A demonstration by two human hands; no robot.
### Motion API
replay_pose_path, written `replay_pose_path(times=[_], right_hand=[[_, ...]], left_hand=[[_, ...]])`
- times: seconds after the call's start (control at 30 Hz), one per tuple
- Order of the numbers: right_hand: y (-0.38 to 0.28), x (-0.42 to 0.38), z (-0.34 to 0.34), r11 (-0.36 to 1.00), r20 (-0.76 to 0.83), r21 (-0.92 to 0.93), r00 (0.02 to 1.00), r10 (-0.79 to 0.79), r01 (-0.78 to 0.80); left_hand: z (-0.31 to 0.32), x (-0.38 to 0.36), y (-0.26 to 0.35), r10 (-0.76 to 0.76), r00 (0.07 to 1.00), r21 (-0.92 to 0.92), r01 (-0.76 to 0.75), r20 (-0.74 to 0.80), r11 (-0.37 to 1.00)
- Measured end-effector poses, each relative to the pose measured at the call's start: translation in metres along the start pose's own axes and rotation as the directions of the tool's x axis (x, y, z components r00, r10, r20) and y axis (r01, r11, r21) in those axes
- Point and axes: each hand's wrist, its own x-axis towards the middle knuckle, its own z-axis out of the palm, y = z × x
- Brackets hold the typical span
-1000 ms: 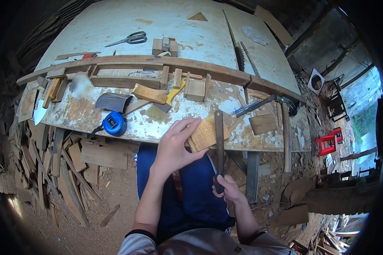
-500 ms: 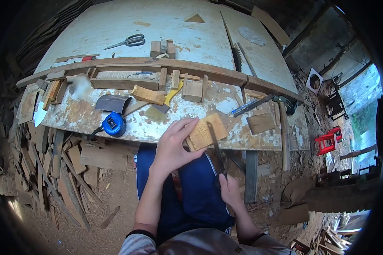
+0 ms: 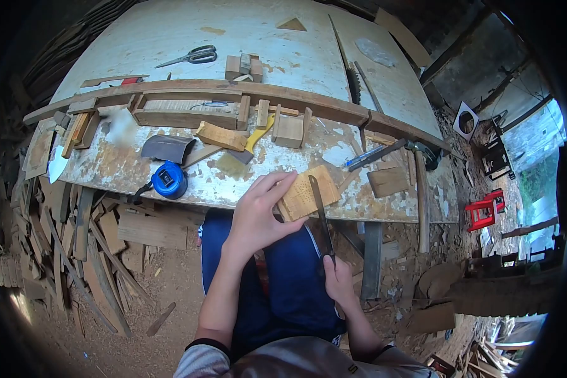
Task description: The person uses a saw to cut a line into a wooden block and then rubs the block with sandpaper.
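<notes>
My left hand [image 3: 257,211] grips a light wooden block [image 3: 296,196] by its left side, thumb at the near edge and fingers on the far edge. Many small dark dots mark the block's upper face. In my right hand [image 3: 339,282] is the handle of a long, narrow, dark file-like tool [image 3: 322,213], with a small hole near its rounded tip. Its blade lies across the right part of the block and seems to touch it. Both hands are above my lap at the workbench's near edge.
On the workbench [image 3: 220,179] are a blue tape measure [image 3: 169,180], sandpaper [image 3: 167,148], a yellow-handled brush [image 3: 258,138], scissors [image 3: 200,55] and a hammer [image 3: 422,201]. A saw blade [image 3: 353,85] rises through the top. Wood scraps [image 3: 101,271] lie below; a red stool [image 3: 482,211] stands right.
The tool has slid slightly away from me along the block. My left hand keeps the same grip on the block. The whole view has shifted a little.
</notes>
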Motion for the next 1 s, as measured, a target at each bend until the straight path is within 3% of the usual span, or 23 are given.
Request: replay_pose_path(times=[0.4, 0.47, 0.53, 0.6, 0.7, 0.9, 1.0], right_hand=[[-0.009, 0.028, 0.002, 0.999, 0.061, 0.053, 0.998, -0.017, 0.013], [0.004, 0.025, 0.007, 0.973, 0.181, 0.221, 0.983, 0.024, -0.064], [0.016, 0.025, 0.008, 0.893, 0.333, 0.396, 0.94, 0.079, -0.215], [0.027, 0.027, 0.004, 0.726, 0.499, 0.548, 0.859, 0.115, -0.415], [0.027, 0.037, -0.002, 0.557, 0.632, 0.641, 0.775, 0.008, -0.528], [0.049, 0.05, 0.004, 0.289, 0.794, 0.597, 0.603, -0.078, -0.748], [0.043, 0.05, 0.001, 0.321, 0.794, 0.584, 0.607, -0.033, -0.746]], left_hand=[[-0.001, 0.0, -0.001, -0.003, 1.0, -0.029, 0.004, 0.019, 1.0], [-0.003, 0.001, -0.002, 0.0, 1.0, -0.025, 0.001, 0.01, 1.0], [-0.002, 0.0, -0.001, 0.006, 1.0, -0.025, -0.006, 0.007, 1.0], [-0.001, -0.001, -0.002, 0.005, 1.0, -0.022, -0.004, 0.01, 1.0], [0.0, -0.001, -0.003, 0.006, 1.0, -0.019, -0.006, 0.006, 1.0], [0.0, 0.0, -0.003, 0.013, 1.0, -0.007, -0.013, -0.009, 1.0], [-0.001, 0.001, -0.002, 0.001, 1.0, -0.009, -0.001, -0.009, 1.0]])
